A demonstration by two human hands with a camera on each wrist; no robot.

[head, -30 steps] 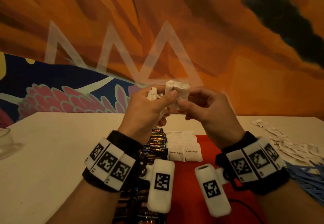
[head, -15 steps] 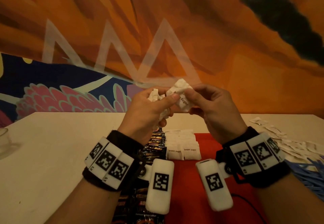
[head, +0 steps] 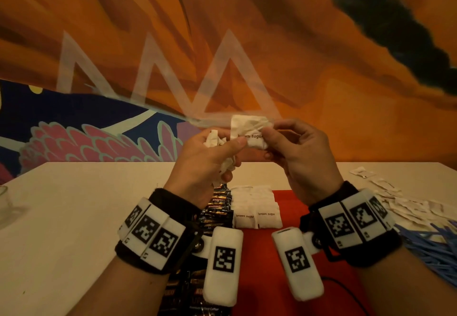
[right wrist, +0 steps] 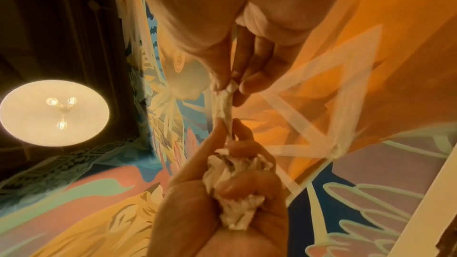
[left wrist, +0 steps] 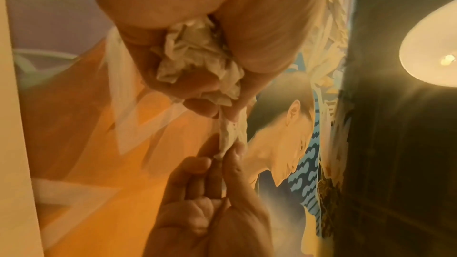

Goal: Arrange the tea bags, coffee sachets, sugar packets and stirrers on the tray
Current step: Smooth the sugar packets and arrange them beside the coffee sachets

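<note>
Both hands are raised above the table. Between them is a white "brown sugar" packet (head: 249, 130), its print facing me. My left hand (head: 232, 141) pinches its left edge with the thumb and also clutches a crumpled bunch of sugar packets (head: 215, 139) in the palm (left wrist: 197, 60). My right hand (head: 269, 137) pinches the packet's right end (right wrist: 225, 105) between thumb and fingers. Below, the red tray (head: 294, 199) carries a row of dark coffee sachets (head: 218, 207) and rows of white sugar packets (head: 257, 213).
Loose white packets (head: 400, 199) lie scattered on the white table (head: 86, 204) to the right of the tray. Blue stirrers (head: 435, 246) are piled at the right edge. A glass (head: 5, 202) stands at the far left. A painted wall rises behind the table.
The packet between my hands has been turned from tilted to level, so its print faces me. Both hands stayed raised at about the same height.
</note>
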